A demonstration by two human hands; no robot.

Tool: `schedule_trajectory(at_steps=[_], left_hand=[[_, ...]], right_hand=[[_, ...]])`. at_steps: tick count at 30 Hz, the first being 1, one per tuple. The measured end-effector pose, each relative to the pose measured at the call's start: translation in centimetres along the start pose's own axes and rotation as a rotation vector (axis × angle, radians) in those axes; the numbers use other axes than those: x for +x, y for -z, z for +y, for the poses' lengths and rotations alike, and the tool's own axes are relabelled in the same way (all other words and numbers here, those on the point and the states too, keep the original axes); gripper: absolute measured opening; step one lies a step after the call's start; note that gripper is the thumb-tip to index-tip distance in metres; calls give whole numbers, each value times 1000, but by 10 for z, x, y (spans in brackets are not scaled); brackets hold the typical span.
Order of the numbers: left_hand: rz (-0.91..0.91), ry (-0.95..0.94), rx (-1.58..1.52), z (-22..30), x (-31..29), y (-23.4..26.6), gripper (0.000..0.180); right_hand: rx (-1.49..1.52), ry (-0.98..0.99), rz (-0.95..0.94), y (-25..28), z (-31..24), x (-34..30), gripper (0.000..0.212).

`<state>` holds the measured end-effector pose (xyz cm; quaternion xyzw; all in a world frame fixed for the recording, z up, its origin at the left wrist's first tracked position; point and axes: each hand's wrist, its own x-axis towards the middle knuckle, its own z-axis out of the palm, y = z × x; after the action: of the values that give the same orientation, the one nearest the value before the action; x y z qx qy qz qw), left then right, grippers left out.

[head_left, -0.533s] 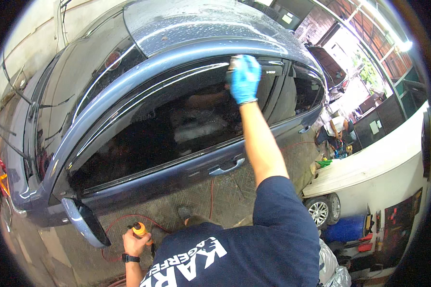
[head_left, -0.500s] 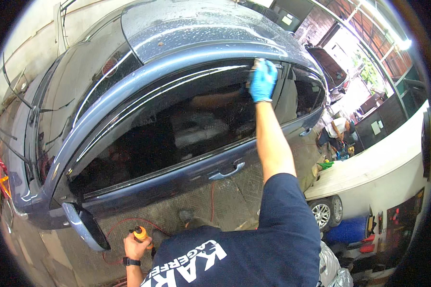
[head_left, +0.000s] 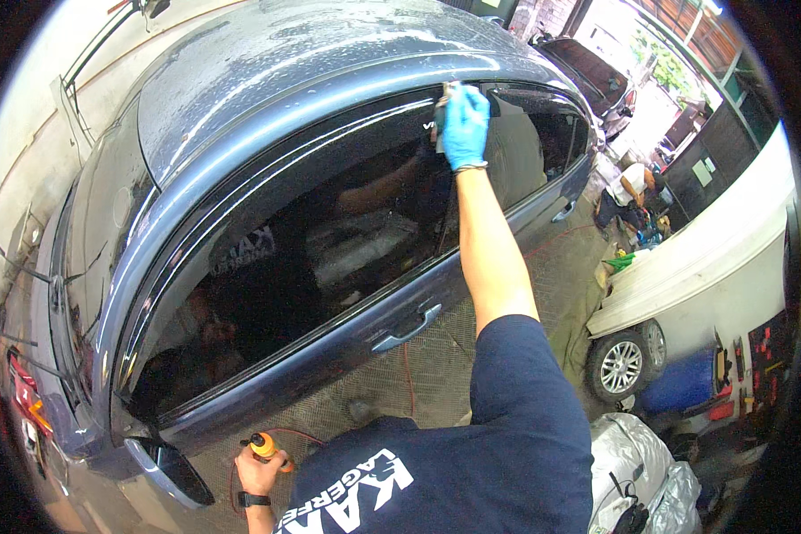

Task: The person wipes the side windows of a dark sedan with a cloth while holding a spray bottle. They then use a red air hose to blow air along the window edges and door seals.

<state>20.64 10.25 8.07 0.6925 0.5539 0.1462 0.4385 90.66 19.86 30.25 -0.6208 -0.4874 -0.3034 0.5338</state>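
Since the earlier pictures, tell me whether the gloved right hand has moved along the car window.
Yes. The right hand in its blue glove has slid rearward along the window's upper edge, away from the side mirror and onto the pillar between the doors.

Three cars: a grey-blue car (head_left: 267, 116) close up, a dark car (head_left: 601, 76) behind it, a white car (head_left: 703, 267) at the right. One wheel (head_left: 621, 365) shows on the white one. Two door handles (head_left: 407, 327) on the near car, and one side mirror (head_left: 173, 470). Two hands: one blue-gloved hand (head_left: 465, 125), one bare hand (head_left: 258, 476). One orange tool (head_left: 265, 446). One other person (head_left: 630, 189), crouching. One blue barrel (head_left: 681, 384).
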Motion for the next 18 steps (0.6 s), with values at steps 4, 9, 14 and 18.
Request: schedule_trajectory(at_steps=[4, 9, 14, 18], left_hand=[[40, -38, -29, 2, 9, -16, 33], [12, -11, -65, 6, 7, -29, 35], [11, -36, 27, 5, 9, -36, 36], [15, -15, 21, 17, 7, -34, 37]], right_hand=[[-400, 299, 57, 5, 51, -2, 41], [-464, 222, -31, 22, 91, 6, 41], [-371, 284, -62, 21, 83, -4, 46], [-638, 298, -107, 27, 96, -6, 58]])
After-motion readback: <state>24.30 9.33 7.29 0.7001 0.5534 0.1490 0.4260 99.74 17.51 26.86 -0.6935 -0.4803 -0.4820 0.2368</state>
